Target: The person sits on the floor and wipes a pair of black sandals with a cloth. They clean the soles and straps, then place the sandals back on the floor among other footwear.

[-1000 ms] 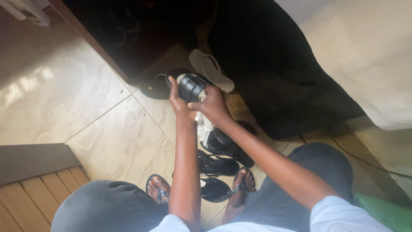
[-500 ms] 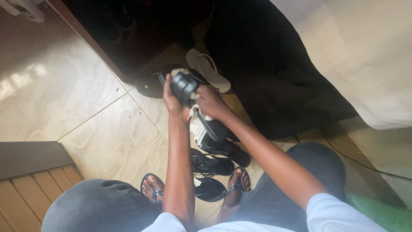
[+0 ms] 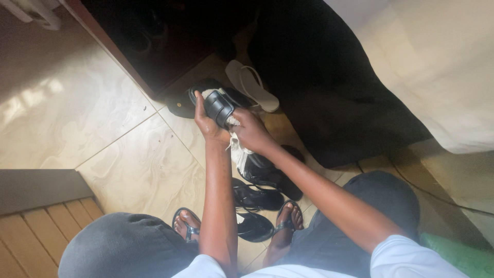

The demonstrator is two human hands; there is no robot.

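Above the tiled floor point(image 3: 128, 170), a black sandal point(image 3: 218, 106) lies crosswise between both grips, left hand point(image 3: 208, 123) clamped beneath, right hand point(image 3: 250, 131) pressing a white cloth point(image 3: 237, 149) against it.

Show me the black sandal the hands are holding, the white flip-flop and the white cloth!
black sandal point(image 3: 220, 107), head view, on its wide strap.
white flip-flop point(image 3: 252, 85), head view, on its sole.
white cloth point(image 3: 240, 153), head view, on the hanging fringe.

One head-worn camera looks steeply down, close over both hands, at the tiled floor point(image 3: 128, 170)
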